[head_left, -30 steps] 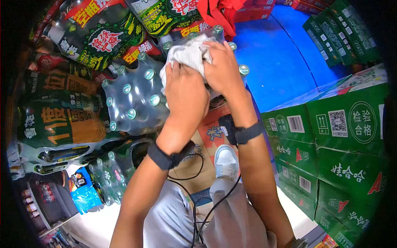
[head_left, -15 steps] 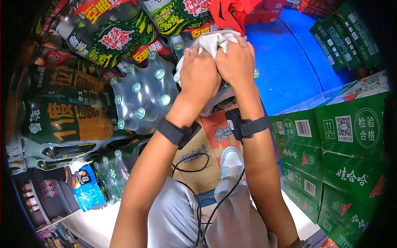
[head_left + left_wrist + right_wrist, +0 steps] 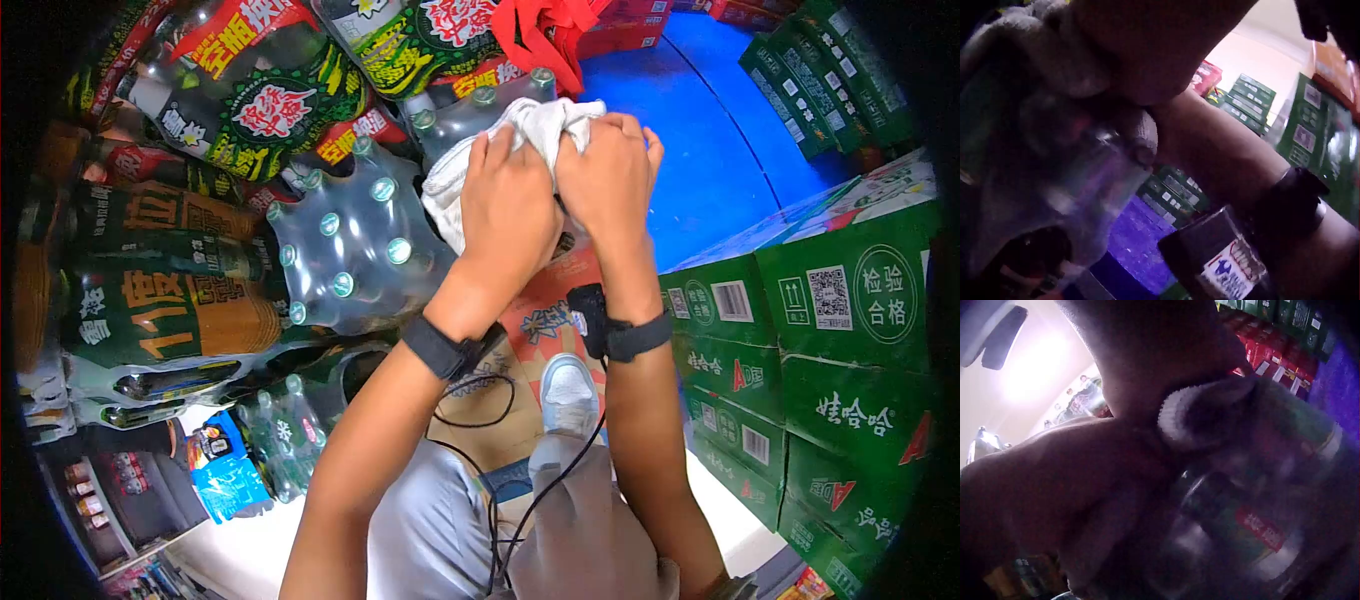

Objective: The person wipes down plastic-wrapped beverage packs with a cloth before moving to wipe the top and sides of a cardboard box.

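Note:
A bunched white cloth (image 3: 449, 192) lies over a film-wrapped pack of bottles (image 3: 455, 125), whose pale green caps show beyond it. My left hand (image 3: 508, 208) grips the cloth's near left part, fingers bent over it. Close beside it, my right hand (image 3: 608, 188) holds the cloth's right part with curled fingers. In the dark left wrist view, the cloth (image 3: 1035, 47) hangs above clear wrapped bottles (image 3: 1054, 187). A folded cloth edge (image 3: 1179, 415) shows under the hand in the right wrist view, above labelled bottles (image 3: 1254, 531). The fingertips are largely hidden.
Another wrapped bottle pack (image 3: 345, 245) stands left of the hands. Larger beer packs (image 3: 170, 270) are stacked farther left. Green cartons (image 3: 830, 300) rise on the right, beside a blue surface (image 3: 680, 130). A red bag (image 3: 545, 40) lies beyond. Black cables (image 3: 495, 500) hang by the legs.
Both hands and the cloth have shifted right and slightly nearer the body across the pack. Caps beyond the cloth's far left side have come into view, while those right of the hands are hidden.

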{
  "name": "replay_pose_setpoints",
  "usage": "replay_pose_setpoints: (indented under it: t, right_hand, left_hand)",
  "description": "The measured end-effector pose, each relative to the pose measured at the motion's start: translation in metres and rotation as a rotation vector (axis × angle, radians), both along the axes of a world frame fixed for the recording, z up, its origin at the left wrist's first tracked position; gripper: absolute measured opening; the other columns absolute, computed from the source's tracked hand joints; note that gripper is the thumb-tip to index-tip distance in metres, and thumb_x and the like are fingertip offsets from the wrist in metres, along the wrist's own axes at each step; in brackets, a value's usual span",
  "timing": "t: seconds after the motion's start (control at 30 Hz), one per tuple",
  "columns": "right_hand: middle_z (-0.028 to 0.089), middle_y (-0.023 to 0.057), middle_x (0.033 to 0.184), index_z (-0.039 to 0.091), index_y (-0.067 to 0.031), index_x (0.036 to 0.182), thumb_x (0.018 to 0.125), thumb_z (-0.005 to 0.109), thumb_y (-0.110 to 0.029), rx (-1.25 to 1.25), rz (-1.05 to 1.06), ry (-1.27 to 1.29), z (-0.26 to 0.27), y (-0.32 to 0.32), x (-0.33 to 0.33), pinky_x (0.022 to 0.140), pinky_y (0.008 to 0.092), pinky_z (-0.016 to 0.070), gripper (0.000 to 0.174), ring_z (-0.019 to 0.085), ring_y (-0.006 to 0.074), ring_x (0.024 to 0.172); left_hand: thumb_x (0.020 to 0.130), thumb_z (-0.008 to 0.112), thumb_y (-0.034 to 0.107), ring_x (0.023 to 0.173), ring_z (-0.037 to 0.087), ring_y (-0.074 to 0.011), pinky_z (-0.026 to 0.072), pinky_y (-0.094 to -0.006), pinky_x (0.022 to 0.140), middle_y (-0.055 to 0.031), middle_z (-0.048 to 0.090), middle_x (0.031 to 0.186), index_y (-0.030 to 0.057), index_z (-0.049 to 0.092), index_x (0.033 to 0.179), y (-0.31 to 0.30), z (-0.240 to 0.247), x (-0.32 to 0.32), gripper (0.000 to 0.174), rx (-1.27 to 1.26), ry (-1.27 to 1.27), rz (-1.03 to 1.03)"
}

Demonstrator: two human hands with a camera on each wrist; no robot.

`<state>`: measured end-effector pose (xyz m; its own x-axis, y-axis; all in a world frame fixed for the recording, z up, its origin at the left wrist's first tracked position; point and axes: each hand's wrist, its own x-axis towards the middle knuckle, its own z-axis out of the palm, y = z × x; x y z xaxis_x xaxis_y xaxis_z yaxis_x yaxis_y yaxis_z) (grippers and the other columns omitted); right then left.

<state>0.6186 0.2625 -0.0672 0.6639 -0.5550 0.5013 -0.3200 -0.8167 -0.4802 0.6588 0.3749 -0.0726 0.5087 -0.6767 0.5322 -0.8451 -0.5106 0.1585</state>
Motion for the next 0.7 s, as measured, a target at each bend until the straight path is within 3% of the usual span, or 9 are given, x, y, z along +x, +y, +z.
replay_pose_setpoints:
  t: [0.07, 0.17, 0.23, 0.4, 0.57, 0.63, 0.7]
  right_hand:
    - [0.072, 0.0182, 0.087, 0.076, -0.0040, 0.082, 0.077, 0.062, -0.029, -0.025, 0.060, -0.065, -0.013, 0.000, 0.021, 0.100, 0.0552, 0.0343, 0.029, 0.062, 0.0322, 0.103]
    - [0.072, 0.0186, 0.089, 0.076, -0.0046, 0.082, 0.077, 0.061, -0.028, -0.011, 0.201, -0.108, -0.012, 0.007, 0.042, 0.097, 0.0531, 0.0354, 0.028, 0.061, 0.0335, 0.105]
    - [0.071, 0.0191, 0.090, 0.076, -0.0047, 0.081, 0.077, 0.061, -0.028, -0.031, 0.280, -0.086, -0.010, 0.015, 0.045, 0.097, 0.0518, 0.0352, 0.028, 0.061, 0.0337, 0.105]
    - [0.070, 0.0187, 0.087, 0.076, -0.0045, 0.082, 0.074, 0.062, -0.027, 0.059, 0.291, -0.054, 0.001, 0.032, -0.004, 0.099, 0.0508, 0.0333, 0.027, 0.059, 0.0317, 0.102]
    - [0.071, 0.0189, 0.085, 0.076, -0.0032, 0.084, 0.075, 0.062, -0.027, -0.041, 0.074, 0.031, 0.003, 0.010, -0.019, 0.097, 0.0476, 0.0352, 0.029, 0.060, 0.0317, 0.101]
    - [0.071, 0.0193, 0.086, 0.076, -0.0025, 0.085, 0.076, 0.062, -0.027, -0.001, 0.025, 0.041, 0.006, -0.001, -0.003, 0.096, 0.0476, 0.0359, 0.030, 0.061, 0.0320, 0.100]
    - [0.071, 0.0203, 0.087, 0.076, -0.0020, 0.086, 0.078, 0.061, -0.027, -0.052, 0.118, -0.002, -0.003, -0.003, 0.017, 0.095, 0.0478, 0.0371, 0.030, 0.061, 0.0341, 0.100]
  left_hand:
    - [0.074, 0.060, 0.010, 0.115, 0.057, -0.0428, 0.0378, -0.0512, 0.103, -0.0293, 0.068, 0.092, -0.0128, 0.066, 0.090, -0.006, -0.009, 0.017, 0.029, -0.002, -0.083, 0.080]
    - [0.076, 0.060, 0.011, 0.113, 0.058, -0.0435, 0.0380, -0.0504, 0.102, -0.0268, 0.069, 0.092, -0.0109, 0.068, 0.091, 0.006, 0.004, 0.019, 0.028, 0.069, 0.085, 0.203]
    - [0.077, 0.060, 0.012, 0.105, 0.059, -0.0440, 0.0380, -0.0508, 0.100, -0.0241, 0.069, 0.089, -0.0082, 0.069, 0.092, 0.018, 0.002, 0.015, 0.026, 0.097, 0.032, 0.235]
    - [0.075, 0.061, 0.012, 0.106, 0.056, -0.0437, 0.0372, -0.0540, 0.099, -0.0274, 0.065, 0.084, -0.0086, 0.068, 0.091, 0.033, 0.000, -0.019, 0.027, -0.043, 0.026, 0.108]
    - [0.071, 0.062, 0.011, 0.118, 0.052, -0.0440, 0.0348, -0.0519, 0.106, -0.0305, 0.066, 0.093, -0.0138, 0.066, 0.091, 0.010, -0.005, -0.009, 0.032, -0.095, 0.005, -0.096]
    - [0.074, 0.060, 0.011, 0.123, 0.051, -0.0439, 0.0341, -0.0515, 0.108, -0.0308, 0.067, 0.099, -0.0140, 0.067, 0.091, 0.002, -0.003, 0.008, 0.031, 0.024, 0.006, -0.025]
    - [0.076, 0.059, 0.012, 0.122, 0.052, -0.0442, 0.0344, -0.0524, 0.108, -0.0298, 0.067, 0.101, -0.0128, 0.068, 0.093, -0.004, -0.006, 0.018, 0.031, 0.073, 0.000, 0.097]
